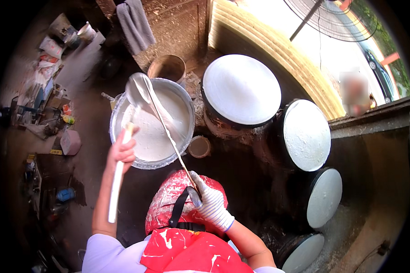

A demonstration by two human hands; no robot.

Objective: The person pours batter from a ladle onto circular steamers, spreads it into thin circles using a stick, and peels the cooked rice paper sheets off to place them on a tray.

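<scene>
My bare left hand (124, 152) is closed around a white stick (115, 194) with a brownish upper end, above the left rim of a large round tub (192, 119) of creamy white liquid (147, 140). My right hand (208, 201), in a striped glove with grey fingertips, grips a thin rod (171, 140) near my waist. The rod slants up and left across the tub. At its far end, over the tub's upper rim, is a rounded, white-coated piece (136, 90), somewhat blurred. White liquid trails from there down into the tub. A red apron (191, 252) with white splashes covers my front.
Several drums with white round tops (242, 89) curve along the right side. A small round container (199, 146) stands beside the tub, a brown bucket (167, 68) behind it. A grey towel (135, 25) hangs above. Clutter lies at left; a fan (331, 20) and a blurred person (355, 92) are upper right.
</scene>
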